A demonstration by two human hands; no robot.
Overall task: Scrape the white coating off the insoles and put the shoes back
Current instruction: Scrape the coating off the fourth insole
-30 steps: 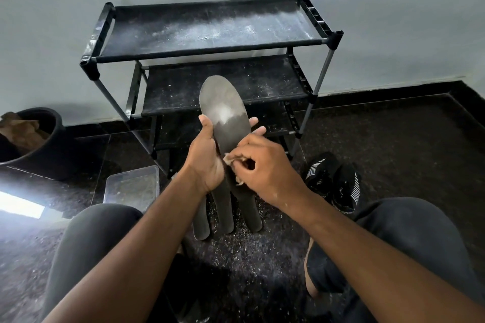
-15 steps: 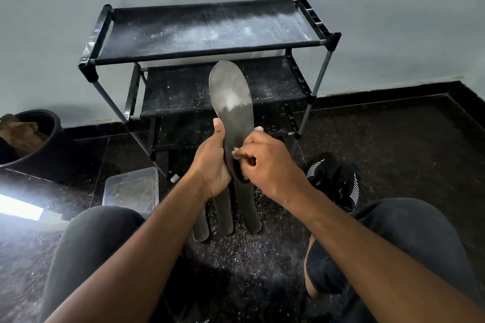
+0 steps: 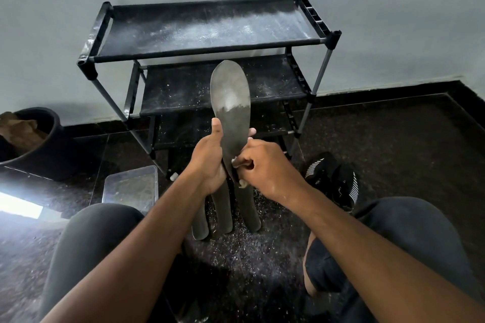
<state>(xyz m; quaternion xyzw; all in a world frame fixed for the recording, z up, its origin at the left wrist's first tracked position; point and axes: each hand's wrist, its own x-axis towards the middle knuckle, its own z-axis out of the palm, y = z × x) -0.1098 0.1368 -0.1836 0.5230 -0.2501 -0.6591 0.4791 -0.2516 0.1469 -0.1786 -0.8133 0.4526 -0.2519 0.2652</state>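
Long grey foam insole (image 3: pixel 231 113) gripped upright by left hand (image 3: pixel 208 157); white patch above right hand (image 3: pixel 265 165), fingers pinching small scraper.

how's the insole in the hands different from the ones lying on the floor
The held insole stands upright in the air, gripped by the left hand; the floor insoles lie flat among scrapings.
The held insole shows a pale whitish patch near its upper part; the floor insoles look evenly dark grey.
The right hand touches the held insole's lower edge; nothing touches the floor insoles where they show.
Shared: the same long, thin, rounded shape.
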